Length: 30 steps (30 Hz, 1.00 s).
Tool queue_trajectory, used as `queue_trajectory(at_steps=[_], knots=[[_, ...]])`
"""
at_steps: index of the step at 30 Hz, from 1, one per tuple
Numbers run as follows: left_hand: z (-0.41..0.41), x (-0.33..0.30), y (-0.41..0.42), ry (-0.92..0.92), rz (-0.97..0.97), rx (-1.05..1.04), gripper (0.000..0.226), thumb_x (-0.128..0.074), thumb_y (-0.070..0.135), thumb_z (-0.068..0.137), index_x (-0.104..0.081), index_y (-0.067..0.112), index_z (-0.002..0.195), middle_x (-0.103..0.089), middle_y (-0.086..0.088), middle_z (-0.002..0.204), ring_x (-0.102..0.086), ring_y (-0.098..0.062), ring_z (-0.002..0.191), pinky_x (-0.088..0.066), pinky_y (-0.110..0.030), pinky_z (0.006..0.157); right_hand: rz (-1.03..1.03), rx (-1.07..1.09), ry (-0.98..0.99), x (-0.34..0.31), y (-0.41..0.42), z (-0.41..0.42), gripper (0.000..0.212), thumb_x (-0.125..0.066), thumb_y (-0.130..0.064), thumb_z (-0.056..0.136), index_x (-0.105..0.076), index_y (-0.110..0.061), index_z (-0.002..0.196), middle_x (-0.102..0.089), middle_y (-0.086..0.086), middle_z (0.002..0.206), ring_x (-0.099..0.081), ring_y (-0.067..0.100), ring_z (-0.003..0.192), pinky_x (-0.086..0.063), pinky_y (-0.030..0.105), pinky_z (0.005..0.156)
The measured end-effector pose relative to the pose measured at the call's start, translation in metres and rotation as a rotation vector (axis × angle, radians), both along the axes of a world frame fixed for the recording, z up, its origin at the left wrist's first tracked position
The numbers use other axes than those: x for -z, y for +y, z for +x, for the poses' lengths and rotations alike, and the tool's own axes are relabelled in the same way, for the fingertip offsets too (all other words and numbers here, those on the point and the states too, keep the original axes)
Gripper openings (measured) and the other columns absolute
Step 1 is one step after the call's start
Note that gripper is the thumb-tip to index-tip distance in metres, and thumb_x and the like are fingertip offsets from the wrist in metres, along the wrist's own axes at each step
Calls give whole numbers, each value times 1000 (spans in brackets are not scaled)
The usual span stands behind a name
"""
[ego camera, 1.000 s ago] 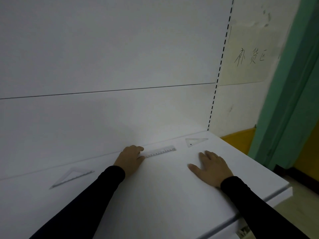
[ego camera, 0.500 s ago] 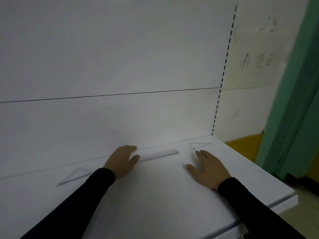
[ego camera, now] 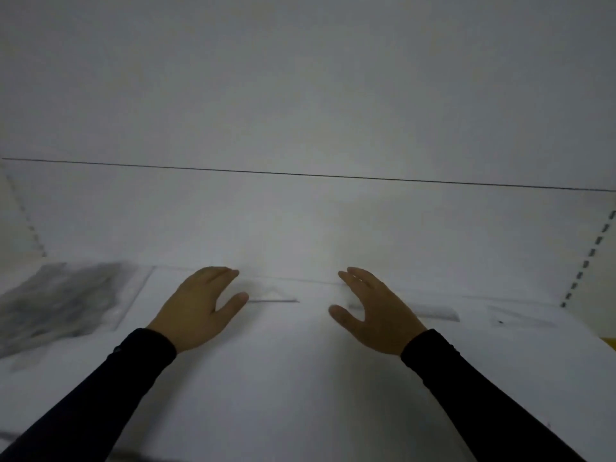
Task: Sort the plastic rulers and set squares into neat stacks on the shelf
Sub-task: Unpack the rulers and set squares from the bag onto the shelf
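The view is blurred by motion. On the white shelf (ego camera: 300,378) a clear set square (ego camera: 271,295) lies between my hands, close to my left thumb. A clear straight ruler (ego camera: 433,313) lies just right of my right hand, and a small clear set square (ego camera: 520,318) lies further right. A grey, smeared heap of clear plastic pieces (ego camera: 63,305) sits at the far left. My left hand (ego camera: 196,308) and my right hand (ego camera: 373,308) are both over the shelf with fingers extended, holding nothing.
The white back panel (ego camera: 300,221) rises right behind the rulers. Slotted uprights stand at the left (ego camera: 30,225) and the right (ego camera: 590,258) ends of the shelf. A yellow patch (ego camera: 610,341) shows past the shelf's right edge.
The view has swung left, bringing the grey heap at the far left into sight. My left hand has left the ruler's end and now sits by the left set square; my right hand moved left past the ruler.
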State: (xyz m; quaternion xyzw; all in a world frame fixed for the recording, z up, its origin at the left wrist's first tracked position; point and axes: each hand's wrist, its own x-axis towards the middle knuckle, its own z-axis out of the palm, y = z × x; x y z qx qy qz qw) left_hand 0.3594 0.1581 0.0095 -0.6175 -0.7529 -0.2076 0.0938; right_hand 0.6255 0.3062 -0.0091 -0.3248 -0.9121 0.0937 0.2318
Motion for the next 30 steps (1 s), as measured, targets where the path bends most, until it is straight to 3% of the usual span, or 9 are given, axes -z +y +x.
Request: queue_trajectory(at_steps=[4,8,11,14,18,21,30], knots=[[-35,-5,-58,17,14,-163,91,-16,75,76,-47,16,138,-47,-2,142,-38,-17,133,-22,-21,105,21,-129,30,-3,-19,-57,91,-20,-79,74,-30,-23,145,-28,-4,152,-22,8,140,-16,20,112],[-66,-8,-114,-35,44,-302,77,-30,70,85,-45,18,139,-43,-1,145,-34,-17,135,-23,-25,108,33,-254,45,-8,-53,-107,82,-34,-72,79,-31,-24,145,-27,-5,153,-24,7,139,-15,18,109],[-94,-5,-154,-46,45,-364,88,-22,78,77,-47,19,138,-45,-1,144,-37,-17,133,-26,-28,108,15,-316,33,-11,-84,-143,80,-35,-70,80,-26,-25,147,-23,-5,154,-23,7,140,-14,19,110],[-121,-1,-195,-67,72,-401,86,-25,76,77,-48,18,137,-46,-2,143,-38,-18,133,-24,-24,107,19,-350,22,-11,-116,-182,78,-35,-68,83,-23,-26,147,-21,-6,155,-16,7,142,-13,21,112],[-165,2,-253,-83,31,-420,92,-18,77,75,-42,19,141,-43,-1,145,-34,-16,134,-24,-29,111,10,-365,14,-9,-163,-235,72,-41,-62,87,-22,-27,148,-21,-6,155,-17,8,142,-15,23,113],[-198,8,-293,-76,14,-430,79,-26,68,81,-41,19,142,-42,-1,145,-33,-15,135,-25,-29,110,-12,-373,20,0,-196,-271,71,-43,-60,88,-25,-25,147,-24,-4,154,-21,9,141,-19,24,113],[-270,15,-338,-114,-73,-429,75,-29,68,87,-33,22,145,-35,2,150,-27,-15,138,-24,-32,112,-28,-369,-19,6,-241,-355,71,-42,-61,87,-37,-17,142,-39,0,145,-37,13,132,-29,23,108]])
